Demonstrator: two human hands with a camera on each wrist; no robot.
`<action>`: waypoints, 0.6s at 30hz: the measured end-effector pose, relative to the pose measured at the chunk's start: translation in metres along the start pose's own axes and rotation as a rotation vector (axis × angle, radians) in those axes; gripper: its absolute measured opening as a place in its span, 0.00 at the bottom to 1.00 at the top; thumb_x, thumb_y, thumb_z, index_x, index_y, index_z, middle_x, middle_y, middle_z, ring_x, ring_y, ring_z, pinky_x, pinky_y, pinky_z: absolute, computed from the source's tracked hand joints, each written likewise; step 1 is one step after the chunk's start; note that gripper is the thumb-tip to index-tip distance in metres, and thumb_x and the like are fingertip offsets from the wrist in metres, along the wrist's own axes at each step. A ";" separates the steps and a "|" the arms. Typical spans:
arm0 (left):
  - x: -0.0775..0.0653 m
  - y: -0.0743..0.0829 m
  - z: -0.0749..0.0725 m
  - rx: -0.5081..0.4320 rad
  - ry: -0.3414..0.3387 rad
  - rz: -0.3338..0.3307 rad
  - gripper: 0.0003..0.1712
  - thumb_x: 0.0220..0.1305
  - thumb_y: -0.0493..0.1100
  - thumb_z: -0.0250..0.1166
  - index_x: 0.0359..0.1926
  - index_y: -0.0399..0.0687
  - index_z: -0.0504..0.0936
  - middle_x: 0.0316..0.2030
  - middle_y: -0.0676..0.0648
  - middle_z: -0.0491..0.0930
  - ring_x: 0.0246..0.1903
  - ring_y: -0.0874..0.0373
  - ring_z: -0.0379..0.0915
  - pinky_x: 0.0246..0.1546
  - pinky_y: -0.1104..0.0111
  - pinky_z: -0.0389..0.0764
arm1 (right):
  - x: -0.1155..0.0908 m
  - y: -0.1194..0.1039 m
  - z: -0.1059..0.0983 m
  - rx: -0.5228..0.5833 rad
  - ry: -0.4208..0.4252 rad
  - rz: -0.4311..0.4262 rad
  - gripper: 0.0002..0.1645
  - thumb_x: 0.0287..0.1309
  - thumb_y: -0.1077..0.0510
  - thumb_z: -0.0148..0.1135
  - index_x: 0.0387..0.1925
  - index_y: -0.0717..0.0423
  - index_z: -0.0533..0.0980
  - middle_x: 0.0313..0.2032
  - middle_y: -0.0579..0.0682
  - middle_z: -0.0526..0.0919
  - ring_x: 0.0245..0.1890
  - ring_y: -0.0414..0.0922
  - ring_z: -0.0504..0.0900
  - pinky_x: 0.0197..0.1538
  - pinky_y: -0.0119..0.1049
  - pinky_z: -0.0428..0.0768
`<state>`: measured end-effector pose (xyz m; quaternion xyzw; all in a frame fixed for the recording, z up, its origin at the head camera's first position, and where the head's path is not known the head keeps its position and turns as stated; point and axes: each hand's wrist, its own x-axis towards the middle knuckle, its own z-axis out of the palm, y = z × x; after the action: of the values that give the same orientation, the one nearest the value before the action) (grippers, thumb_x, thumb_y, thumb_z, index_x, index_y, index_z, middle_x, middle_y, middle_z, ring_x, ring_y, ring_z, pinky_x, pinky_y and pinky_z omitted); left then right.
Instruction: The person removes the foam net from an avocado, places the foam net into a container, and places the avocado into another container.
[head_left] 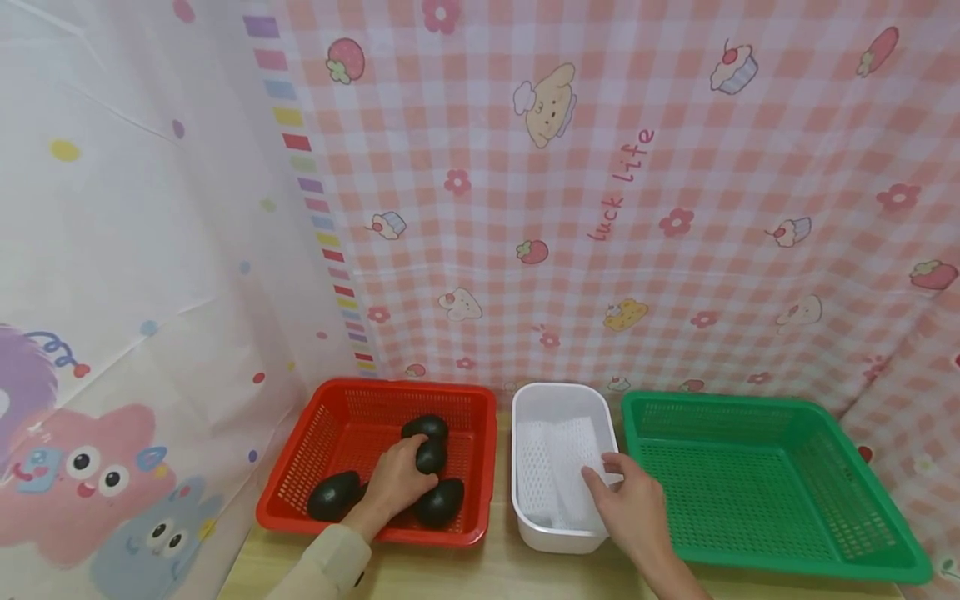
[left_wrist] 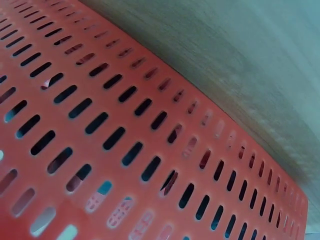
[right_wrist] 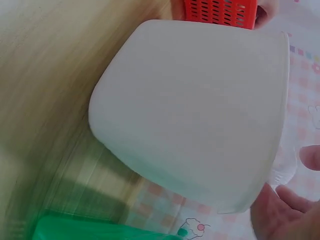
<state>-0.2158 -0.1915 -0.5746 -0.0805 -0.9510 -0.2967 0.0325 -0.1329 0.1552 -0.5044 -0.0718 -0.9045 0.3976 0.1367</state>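
Note:
In the head view my left hand reaches into the red basket and grips a dark avocado. Around it in the basket lie more avocados, one partly hidden by the hand. The left wrist view shows mostly the slotted outer wall of the red basket. My right hand hangs over the right rim of a white tub, thumb and forefinger apart. Beside them is a white mesh sleeve. In the right wrist view, a translucent piece shows above the rim beside the fingertips; whether they touch it is unclear.
Right of the tub stands a green basket with a slotted bottom. All the containers stand in a row on a wooden table. A pink checked cloth hangs close behind them, and a white printed sheet hangs at the left.

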 end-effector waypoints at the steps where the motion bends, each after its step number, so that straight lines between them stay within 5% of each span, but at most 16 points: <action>1: 0.000 0.000 0.000 0.003 -0.005 0.001 0.40 0.48 0.39 0.80 0.64 0.33 0.78 0.57 0.33 0.82 0.54 0.36 0.80 0.56 0.43 0.79 | 0.000 0.000 0.000 -0.025 0.005 -0.012 0.22 0.63 0.51 0.73 0.51 0.64 0.84 0.40 0.57 0.90 0.33 0.47 0.87 0.38 0.47 0.82; 5: 0.002 -0.001 0.002 0.013 -0.028 -0.001 0.40 0.49 0.39 0.80 0.64 0.33 0.78 0.58 0.33 0.81 0.54 0.36 0.80 0.56 0.43 0.79 | -0.001 0.001 -0.003 -0.102 0.037 -0.053 0.19 0.64 0.49 0.71 0.48 0.60 0.86 0.34 0.53 0.89 0.33 0.47 0.85 0.37 0.48 0.79; 18: 0.004 0.001 0.004 0.006 -0.094 -0.008 0.37 0.54 0.38 0.80 0.64 0.33 0.78 0.57 0.31 0.81 0.56 0.34 0.79 0.59 0.42 0.77 | -0.002 0.017 -0.019 -0.077 0.080 -0.053 0.16 0.65 0.51 0.70 0.48 0.57 0.85 0.31 0.48 0.87 0.29 0.43 0.82 0.33 0.42 0.75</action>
<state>-0.2201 -0.1881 -0.5772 -0.0906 -0.9527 -0.2898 -0.0131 -0.1248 0.1795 -0.5055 -0.0690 -0.9145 0.3556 0.1802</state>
